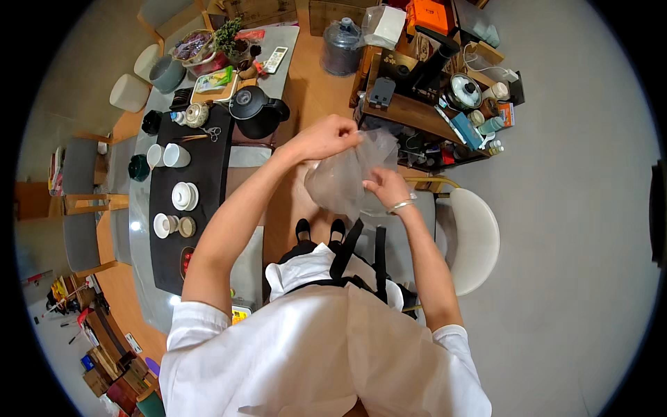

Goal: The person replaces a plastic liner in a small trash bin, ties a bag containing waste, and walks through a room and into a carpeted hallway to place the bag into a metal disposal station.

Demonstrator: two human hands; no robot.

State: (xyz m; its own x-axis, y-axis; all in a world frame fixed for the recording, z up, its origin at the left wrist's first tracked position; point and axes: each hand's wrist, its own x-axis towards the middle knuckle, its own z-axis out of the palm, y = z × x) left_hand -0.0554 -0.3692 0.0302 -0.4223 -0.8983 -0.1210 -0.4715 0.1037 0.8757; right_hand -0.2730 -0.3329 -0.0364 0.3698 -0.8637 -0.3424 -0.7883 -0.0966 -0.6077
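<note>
A clear plastic bag (pixel 336 180) hangs in front of me between both hands. My left hand (pixel 329 138) pinches its upper edge, fingers curled towards the thumb. Lower and to the right, my right hand (pixel 388 186) has its fingers bent against the bag's other side, gripping the film; a bracelet (pixel 401 206) circles that wrist. The bag is see-through and crumpled near its top. Whether anything lies inside it I cannot tell. Below the bag stand my feet in black shoes (pixel 337 227) on the wooden floor.
Left is a table with a black tea tray (pixel 208 156) bearing a lidded white bowl (pixel 182 196), white cups and scissors (pixel 212 134). A black kettle (pixel 255 112) stands near its edge. Ahead right is a cluttered wooden cabinet (pixel 401 112); a white-backed chair (pixel 474 242) is at my right.
</note>
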